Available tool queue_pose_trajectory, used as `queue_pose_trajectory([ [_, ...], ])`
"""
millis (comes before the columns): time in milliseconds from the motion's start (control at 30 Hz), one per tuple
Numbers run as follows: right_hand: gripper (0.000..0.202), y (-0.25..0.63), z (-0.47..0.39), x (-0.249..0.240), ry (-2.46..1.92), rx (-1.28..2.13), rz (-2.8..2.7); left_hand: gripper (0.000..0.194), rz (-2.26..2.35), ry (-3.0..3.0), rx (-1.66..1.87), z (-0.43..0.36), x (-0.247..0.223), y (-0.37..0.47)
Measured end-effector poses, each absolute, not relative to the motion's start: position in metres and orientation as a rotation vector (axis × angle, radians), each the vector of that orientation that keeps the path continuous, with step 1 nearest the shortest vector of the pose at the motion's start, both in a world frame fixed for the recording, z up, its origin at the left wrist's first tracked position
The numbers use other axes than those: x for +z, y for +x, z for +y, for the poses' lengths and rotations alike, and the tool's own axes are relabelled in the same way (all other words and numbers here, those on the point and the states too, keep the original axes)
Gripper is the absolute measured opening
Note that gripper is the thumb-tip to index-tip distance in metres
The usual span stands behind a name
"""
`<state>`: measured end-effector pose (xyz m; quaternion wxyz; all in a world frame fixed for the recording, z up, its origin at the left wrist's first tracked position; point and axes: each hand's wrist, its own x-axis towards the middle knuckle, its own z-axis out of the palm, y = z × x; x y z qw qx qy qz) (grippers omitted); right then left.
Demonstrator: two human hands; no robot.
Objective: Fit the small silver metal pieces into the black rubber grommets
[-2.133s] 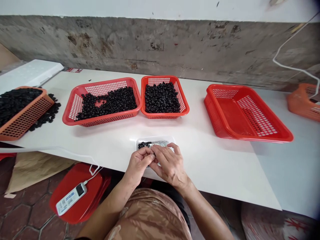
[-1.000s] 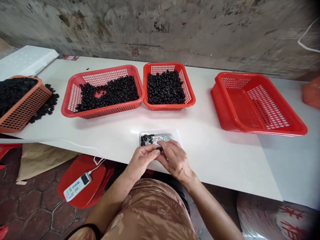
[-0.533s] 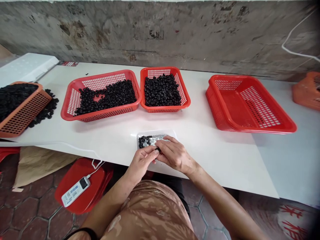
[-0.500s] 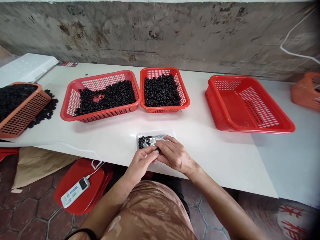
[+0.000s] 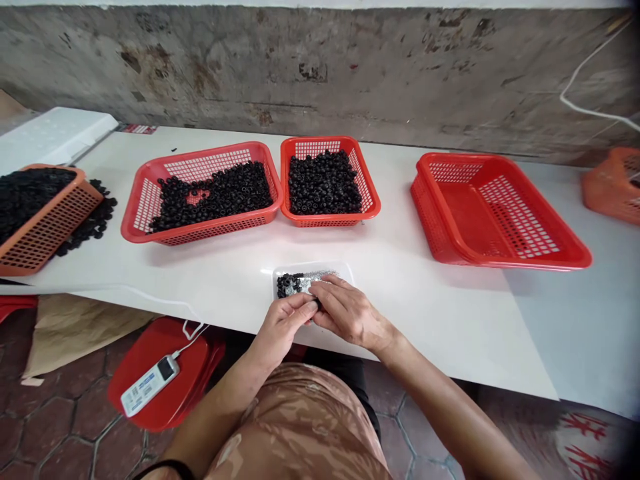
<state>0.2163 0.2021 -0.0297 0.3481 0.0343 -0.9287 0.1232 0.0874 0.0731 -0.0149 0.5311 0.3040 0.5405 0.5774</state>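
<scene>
My left hand [image 5: 284,323] is closed, thumb and fingers pinching a small black part [image 5: 317,303] just above the table's front edge. My right hand [image 5: 350,312] meets it there, its fingers bent over the same part and hiding most of it. Whether the right fingertips also hold something smaller cannot be made out. Right behind the hands lies a shallow white tray [image 5: 275,283]. Black ring-like parts [image 5: 287,285] fill its left side, and small silvery metal pieces [image 5: 315,275] lie toward its right, partly covered by my right hand.
Two red baskets [image 5: 200,231] [image 5: 330,220] of black rings stand behind the tray. Another red basket [image 5: 453,233] is on the right. At far left, an orange basket [image 5: 55,230] has black pieces spilled beside it. A red stool [image 5: 193,393] below holds a white device [image 5: 150,385] with a cable.
My right fingers have curled slightly lower and closer around the black part. The left hand stays almost where it was, and the baskets and tray are unmoved.
</scene>
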Motion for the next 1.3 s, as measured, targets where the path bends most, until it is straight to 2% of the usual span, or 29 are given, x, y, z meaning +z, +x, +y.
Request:
queue_pose_trajectory([
  [200,0.026,0.212,0.214,-0.024,0.261,0.183,-2.392,0.034,1.235,0.652,1.45,0.076,-0.012,0.092],
  [400,0.027,0.216,0.212,-0.033,0.103,0.398,-2.316,0.04,1.052,0.389,1.396,0.077,-0.017,0.085],
  [533,0.035,0.22,0.208,-0.038,0.087,0.5,-2.306,0.034,0.968,0.268,1.31,0.079,-0.019,0.081],
  [633,0.033,0.222,0.208,-0.034,0.089,0.49,-2.317,0.029,0.939,0.205,1.303,0.081,-0.018,0.082],
  [733,0.033,0.222,0.209,-0.031,0.086,0.439,-2.34,0.03,0.942,0.268,1.323,0.081,-0.017,0.083],
  [833,0.037,0.221,0.207,-0.032,0.086,0.384,-2.337,0.038,0.991,0.384,1.354,0.079,-0.018,0.082],
  [1067,0.036,0.221,0.199,-0.036,-0.003,0.395,-2.344,0.026,1.177,0.606,1.32,0.076,-0.016,0.082],
  [1300,0.033,0.223,0.192,-0.033,-0.071,0.304,-2.402,0.031,1.245,0.72,1.359,0.076,-0.009,0.084],
])
